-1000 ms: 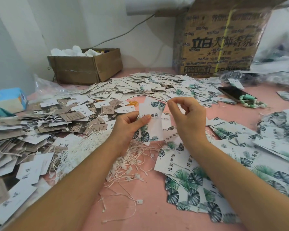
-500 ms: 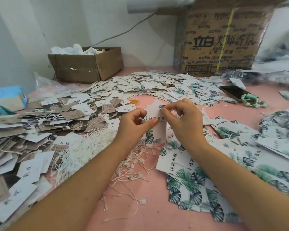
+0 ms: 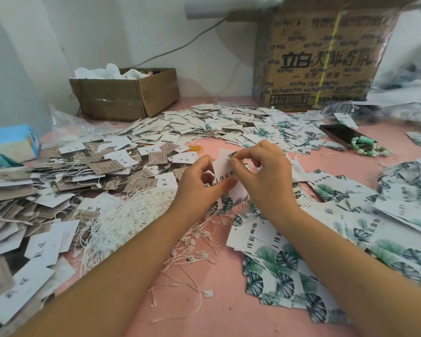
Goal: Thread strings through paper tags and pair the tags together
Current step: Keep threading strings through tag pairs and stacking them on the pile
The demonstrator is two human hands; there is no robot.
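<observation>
A white paper tag with green leaf print [image 3: 225, 171] is held upright above the pink table, in the middle of the view. My left hand [image 3: 199, 184] grips the tag's lower left part between thumb and fingers. My right hand [image 3: 263, 176] pinches at the tag's top edge with thumb and forefinger; any string there is too thin to make out. Below the hands lies a heap of white strings [image 3: 122, 222] with small plastic clasps. Loose leaf-print tags [image 3: 284, 268] lie spread to the right.
Brown and white tags [image 3: 66, 181] pile up on the left, more tags [image 3: 204, 125] lie behind. A small open carton [image 3: 124, 96], a large printed carton [image 3: 319, 66], a phone [image 3: 340, 135] with green beads and a blue tissue pack [image 3: 12, 142] ring the table [image 3: 229, 317].
My right hand has come down from the raised, apart position onto the tag's top edge. The tag sits lower and closer between both hands.
</observation>
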